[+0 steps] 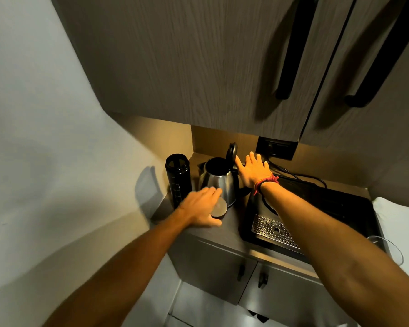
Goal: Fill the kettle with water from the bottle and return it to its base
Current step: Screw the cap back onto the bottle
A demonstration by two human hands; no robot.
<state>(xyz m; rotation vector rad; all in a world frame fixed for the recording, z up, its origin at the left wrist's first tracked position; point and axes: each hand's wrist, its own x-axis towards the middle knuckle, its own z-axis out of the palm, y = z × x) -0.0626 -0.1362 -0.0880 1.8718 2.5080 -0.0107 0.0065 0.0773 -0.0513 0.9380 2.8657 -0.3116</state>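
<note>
Head view, read from the left: a dark bottle stands upright on the counter with its mouth uncapped, just beside the steel kettle. The left hand lies low in front of both, fingers loosely curled over a round dark disc, probably the bottle's cap, which it touches near the counter's front edge; whether it truly grips the disc or only covers it I cannot tell. The kettle sits with its lid flipped up and its dark interior exposed; no water is visible inside. The right hand is spread flat, fingers apart, beside the raised lid and above the handle, holding nothing. Further right sits a black tray with a perforated metal grate. Both vessels appear readied, so pouring seems next: the bottle must be lifted and tipped over the kettle's mouth, steadily, to avoid spills.
</note>
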